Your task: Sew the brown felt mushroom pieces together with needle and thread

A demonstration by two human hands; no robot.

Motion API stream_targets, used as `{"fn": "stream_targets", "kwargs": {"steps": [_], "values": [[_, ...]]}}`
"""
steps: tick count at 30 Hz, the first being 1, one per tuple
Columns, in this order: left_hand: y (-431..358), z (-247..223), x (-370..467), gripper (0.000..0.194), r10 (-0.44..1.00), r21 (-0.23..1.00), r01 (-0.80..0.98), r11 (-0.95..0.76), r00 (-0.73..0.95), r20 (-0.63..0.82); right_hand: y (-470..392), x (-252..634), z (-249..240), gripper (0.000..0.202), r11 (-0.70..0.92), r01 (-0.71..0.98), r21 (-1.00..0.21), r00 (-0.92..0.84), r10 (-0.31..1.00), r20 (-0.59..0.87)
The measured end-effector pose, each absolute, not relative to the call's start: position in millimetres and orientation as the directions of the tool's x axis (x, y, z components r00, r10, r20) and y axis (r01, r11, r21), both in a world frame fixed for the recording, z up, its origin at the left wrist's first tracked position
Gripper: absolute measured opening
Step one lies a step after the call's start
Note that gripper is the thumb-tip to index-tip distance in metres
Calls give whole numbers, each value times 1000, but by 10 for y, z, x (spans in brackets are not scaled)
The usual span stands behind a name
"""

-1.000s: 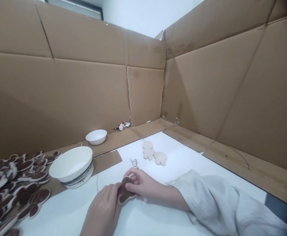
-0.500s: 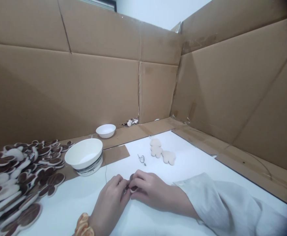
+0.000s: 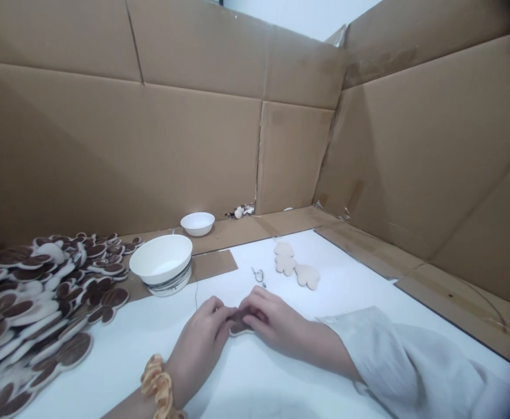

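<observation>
small brown piece with a pale edge (image 3: 241,329), pinched between left hand (image 3: 204,337) and right hand (image 3: 274,317), can't really tell if it touches the white tabletop (image 3: 119,364), pale cutouts (image 3: 285,264) farther back, big white bowl (image 3: 174,285) beside a messy brown pile (image 3: 36,308)

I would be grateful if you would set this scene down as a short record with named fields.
Left hand: holds one side of a brown, pale-edged flat piece; orange scrunchie on wrist
Right hand: holds the piece's other side
Beyond hands: tangled dark thin strand; pale beige scalloped flat pieces on white flat surface
Far left: heap of brown-and-white lobed pieces
Bowls: large white round bowl with dark lines; small white round bowl behind it
Surroundings: brown cardboard walls
</observation>
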State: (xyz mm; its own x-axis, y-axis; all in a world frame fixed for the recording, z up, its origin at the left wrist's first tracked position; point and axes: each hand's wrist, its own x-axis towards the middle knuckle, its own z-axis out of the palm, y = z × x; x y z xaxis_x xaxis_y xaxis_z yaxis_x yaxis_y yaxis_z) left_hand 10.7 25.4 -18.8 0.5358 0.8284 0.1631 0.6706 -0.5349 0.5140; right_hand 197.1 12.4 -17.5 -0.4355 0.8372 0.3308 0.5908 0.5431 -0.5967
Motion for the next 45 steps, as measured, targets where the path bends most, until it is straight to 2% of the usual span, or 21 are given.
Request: {"fn": "stream_targets", "kwargs": {"steps": [7, 10, 14, 18, 25, 31, 40, 45], "values": [[215, -188, 119, 32, 876, 647, 622, -440, 456, 157, 115, 1960, -227, 15, 509, 583, -634, -414, 857, 308], [175, -161, 141, 28, 913, 692, 621, -368, 382, 143, 107, 1946, -233, 14, 495, 581, -646, -384, 866, 319], [108, -120, 155, 20, 940, 660, 686, -307, 325, 100, 116, 1935, -254, 16, 501, 581, -641, -354, 865, 355], [43, -89, 177, 21, 951, 623, 725, -294, 284, 118, 86, 1924, -222, 17, 524, 585, -619, -398, 850, 344], [-15, -63, 218, 23, 940, 654, 691, -309, 326, 100, 46, 1914, -169, 20, 558, 572, -601, -491, 820, 294], [-27, -61, 229, 26, 948, 706, 658, -262, 311, 62, 73, 1908, -212, 21, 552, 567, -612, -490, 823, 288], [-1, -69, 227, 27, 952, 728, 647, -228, 306, 26, 48, 1900, -146, 23, 505, 680, -532, -453, 859, 237], [1, -64, 251, 23, 957, 742, 636, -214, 289, 29, 36, 1884, -130, 22, 543, 670, -507, -484, 837, 256]]}}
